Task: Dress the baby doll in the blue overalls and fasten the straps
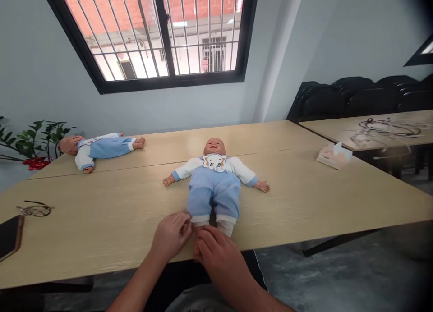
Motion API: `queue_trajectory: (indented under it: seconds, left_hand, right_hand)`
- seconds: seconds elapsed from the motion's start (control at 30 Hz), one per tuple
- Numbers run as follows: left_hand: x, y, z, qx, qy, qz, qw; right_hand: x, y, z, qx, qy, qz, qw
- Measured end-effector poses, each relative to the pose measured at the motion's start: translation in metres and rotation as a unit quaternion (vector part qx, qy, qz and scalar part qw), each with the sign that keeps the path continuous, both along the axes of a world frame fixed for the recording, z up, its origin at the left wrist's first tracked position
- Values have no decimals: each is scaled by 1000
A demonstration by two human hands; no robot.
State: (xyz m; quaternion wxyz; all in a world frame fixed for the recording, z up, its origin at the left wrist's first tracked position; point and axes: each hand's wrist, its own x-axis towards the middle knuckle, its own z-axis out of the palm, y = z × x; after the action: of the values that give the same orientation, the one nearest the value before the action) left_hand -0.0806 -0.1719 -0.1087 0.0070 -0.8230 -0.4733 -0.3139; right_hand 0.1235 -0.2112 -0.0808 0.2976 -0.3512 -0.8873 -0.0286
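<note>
At the near edge of the light wooden table (101, 240), the person's two bare hands meet at the feet of a plastic baby doll (214, 181) in a light blue romper with white sleeves. The left hand (171, 235) has its fingers (184, 222) curled and pressed together, pinching the white cuff of one doll leg. The right hand (216, 253) lies over the foot of the same leg, its fingers (209, 234) close together and flat; whether they grip the foot, I cannot tell. The baby doll lies on its back in the middle of the table, arms spread to both sides, head away from the person.

To the left, near the table edge, a black flat phone (10, 242) lies, and just beyond it a pair of thin-framed glasses (34, 209). Farther right is a pale cardboard tissue box (334, 155). At the far left side, a second baby doll (98, 147) in the same clothes lies on its side, beside a green leafy plant (37, 140). Behind all, a dark-framed barred window (158, 32) is in the grey wall.
</note>
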Motion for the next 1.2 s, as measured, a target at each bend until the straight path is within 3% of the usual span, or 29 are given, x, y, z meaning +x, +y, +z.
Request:
queue_trajectory:
  seconds: [0.07, 0.13, 0.23, 0.37, 0.57, 0.67, 0.77, 0.97, 1.1, 1.2]
  left_hand:
    - [-3, -5, 1, 17, -6, -67, 998]
    - [-6, -10, 2, 29, -22, -93, 995]
    - [-9, -13, 3, 4, -58, -40, 998]
    - [-3, -9, 4, -110, -58, 17, 992]
    - [12, -7, 0, -184, -163, 22, 969]
    - [10, -14, -2, -175, -144, 8, 974]
    - [4, -23, -2, -158, -138, 54, 976]
    - [1, -40, 1, -97, -215, 95, 967]
    - [10, -49, 10, -17, -184, 52, 981]
    - [22, -54, 20, 12, -125, -18, 992]
  right_hand:
    - [3, 5, 3, -27, 67, 5, 997]
    - [5, 6, 7, -55, 131, 6, 990]
    - [5, 1, 9, -64, 193, 12, 979]
    - [2, -5, 3, -66, 243, 5, 968]
    - [-1, -5, 4, -64, 245, 3, 967]
    - [-3, -3, 6, -64, 230, -1, 971]
    - [-8, -3, 4, -79, 193, 10, 978]
    - [-21, -6, -6, -36, 103, -5, 994]
    - [-12, -8, 3, -33, 67, 25, 997]
    - [19, -2, 9, -59, 118, 36, 991]
